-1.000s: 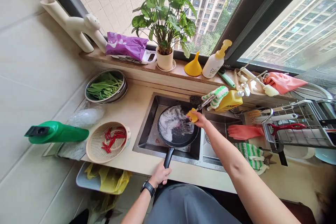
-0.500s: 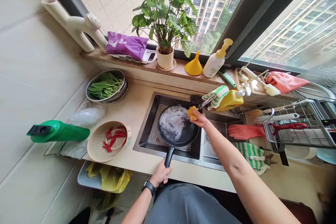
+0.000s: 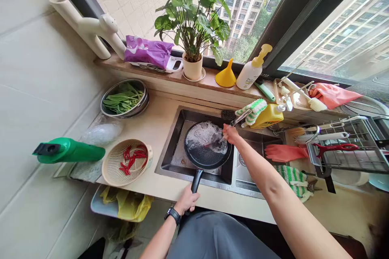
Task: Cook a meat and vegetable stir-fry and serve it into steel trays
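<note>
A black frying pan (image 3: 209, 160) rests over the left basin of the steel sink (image 3: 170, 162), with white suds and liquid across its far part. My left hand (image 3: 187, 200) is wrapped round the pan's handle, near the counter's front edge. Over the pan's right rim, by the faucet (image 3: 241, 117), my right hand (image 3: 231, 133) is closed in a fist. The yellow sponge it held half a second ago is hidden, apparently inside the fist. Liquid seems to run from that hand into the pan. A green-striped cloth hangs on the faucet (image 3: 255, 111).
Left of the sink stand a basket (image 3: 106, 174) of red chillies, a bowl (image 3: 145, 103) of green leaves and a green bottle (image 3: 75, 150). To the right are a yellow bottle (image 3: 269, 116), a pink glove (image 3: 285, 152) and a wire rack (image 3: 349, 129). A potted plant (image 3: 193, 68) stands on the sill.
My right hand has shifted slightly up and right and tightened, so the yellow sponge no longer shows. Suds in the pan have spread differently. The left hand keeps its hold on the handle.
</note>
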A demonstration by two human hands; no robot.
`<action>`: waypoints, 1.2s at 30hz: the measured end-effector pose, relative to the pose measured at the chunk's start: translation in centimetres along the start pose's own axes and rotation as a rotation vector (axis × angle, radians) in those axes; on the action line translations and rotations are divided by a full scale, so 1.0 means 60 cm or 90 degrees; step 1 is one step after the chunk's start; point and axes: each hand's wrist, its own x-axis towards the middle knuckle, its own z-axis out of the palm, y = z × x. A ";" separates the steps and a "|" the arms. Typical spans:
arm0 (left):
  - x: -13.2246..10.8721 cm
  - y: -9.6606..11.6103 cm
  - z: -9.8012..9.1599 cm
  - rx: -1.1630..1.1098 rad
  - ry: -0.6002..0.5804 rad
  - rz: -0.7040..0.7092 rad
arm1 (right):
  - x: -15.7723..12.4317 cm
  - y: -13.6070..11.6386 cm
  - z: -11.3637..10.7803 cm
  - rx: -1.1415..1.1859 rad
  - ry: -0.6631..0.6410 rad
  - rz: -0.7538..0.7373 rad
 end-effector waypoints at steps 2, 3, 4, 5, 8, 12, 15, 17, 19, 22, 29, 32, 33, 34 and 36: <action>0.001 0.000 0.000 0.002 -0.002 -0.002 | 0.003 0.001 0.002 0.014 0.009 0.012; 0.001 0.001 0.000 0.004 -0.001 -0.002 | 0.003 0.000 0.002 0.022 0.006 0.017; 0.001 0.002 0.000 0.005 -0.001 -0.004 | 0.003 -0.002 0.002 0.031 -0.002 0.023; 0.001 0.003 0.000 0.006 -0.001 -0.005 | 0.003 -0.005 0.001 0.042 -0.014 0.029; -0.001 0.005 0.000 0.005 0.001 -0.007 | -0.004 -0.014 -0.003 0.074 -0.059 0.048; -0.002 0.008 0.000 0.004 -0.003 -0.008 | -0.018 -0.021 -0.012 0.101 -0.114 0.052; -0.004 0.009 0.001 0.003 -0.005 -0.012 | -0.023 -0.020 -0.016 0.104 -0.141 0.037; -0.004 0.010 0.002 0.003 -0.006 -0.012 | -0.021 -0.018 -0.015 0.099 -0.147 0.023; -0.005 0.010 0.002 0.002 -0.008 -0.010 | -0.017 -0.016 -0.012 0.088 -0.142 0.014; -0.006 0.011 0.002 0.000 -0.011 -0.005 | -0.011 -0.014 -0.006 0.062 -0.129 0.006; -0.004 0.010 0.001 0.006 -0.002 -0.008 | -0.013 -0.020 0.008 -0.010 -0.081 0.008; -0.002 0.007 0.000 0.007 -0.002 -0.013 | -0.012 -0.021 0.010 -0.041 -0.040 0.011; -0.001 0.005 -0.001 0.008 -0.002 -0.013 | -0.011 -0.020 0.010 -0.051 -0.025 0.009; 0.000 0.004 -0.001 0.009 -0.001 -0.012 | -0.009 -0.018 0.011 -0.062 -0.010 0.004; 0.001 0.002 -0.002 0.010 0.000 -0.010 | -0.008 -0.014 0.013 -0.083 0.018 -0.012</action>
